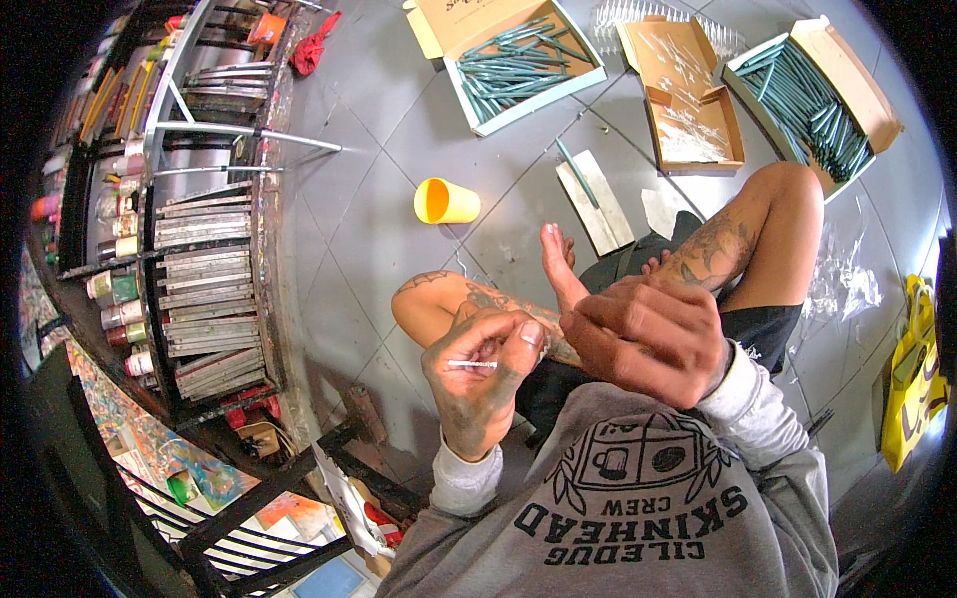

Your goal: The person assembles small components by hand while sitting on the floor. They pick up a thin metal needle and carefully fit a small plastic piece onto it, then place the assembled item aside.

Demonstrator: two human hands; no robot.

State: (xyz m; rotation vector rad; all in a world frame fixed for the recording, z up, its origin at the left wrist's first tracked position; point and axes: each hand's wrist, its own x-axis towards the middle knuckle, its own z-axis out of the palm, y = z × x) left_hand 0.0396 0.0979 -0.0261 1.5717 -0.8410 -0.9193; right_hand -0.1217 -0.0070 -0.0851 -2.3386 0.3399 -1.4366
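My left hand point(478, 369) is closed, with a thin white stick point(472, 364) pinched in its curled fingers under the thumb. Beside it, my right hand point(648, 339) is also closed, its knuckles facing up. Whatever lies in those right fingers is hidden behind them. Both hands are held over my crossed legs, close together but apart. Past my feet, a pale flat rectangular board point(610, 227) lies on the floor. One slim teal pen-like stick point(578, 171) rests on its far end.
Open boxes hold many teal sticks point(523, 60) and more teal sticks point(812, 110). Between them, an open cardboard box point(706, 163) contains thin clear pieces. A yellow cup point(449, 201) lies ahead-left. A shelf rack point(209, 269) fills the left; a yellow bag point(912, 379) is at right.
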